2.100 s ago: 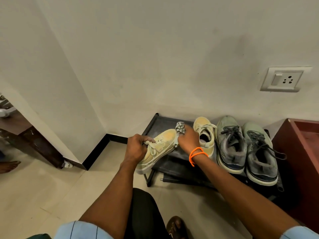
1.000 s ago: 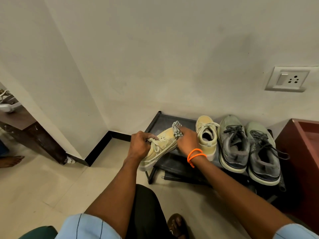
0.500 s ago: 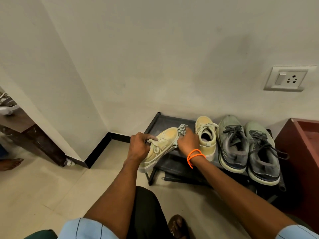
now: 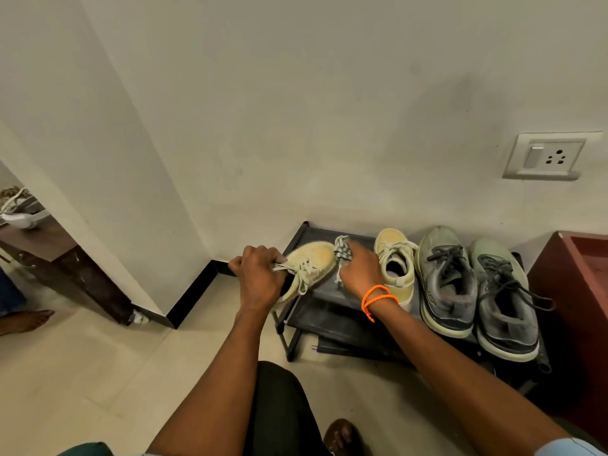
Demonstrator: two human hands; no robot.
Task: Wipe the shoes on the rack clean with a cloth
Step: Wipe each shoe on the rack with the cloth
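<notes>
Gripping hands: left [image 4: 260,278] on scuffed yellow shoe [image 4: 312,264], right [image 4: 360,273] pinching checked cloth [image 4: 342,250].

head-worn view, facing forward and down (wide-angle), near the shoe rack [image 4: 332,292] by the wall [image 4: 296,110]

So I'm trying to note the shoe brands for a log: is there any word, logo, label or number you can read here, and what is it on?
No text can be read.
Left grey shoe: a small pale mark on its side, too blurred to read.
Yellow shoe gripped by the left hand: no marking shows.
Wall socket: no lettering visible.
</notes>
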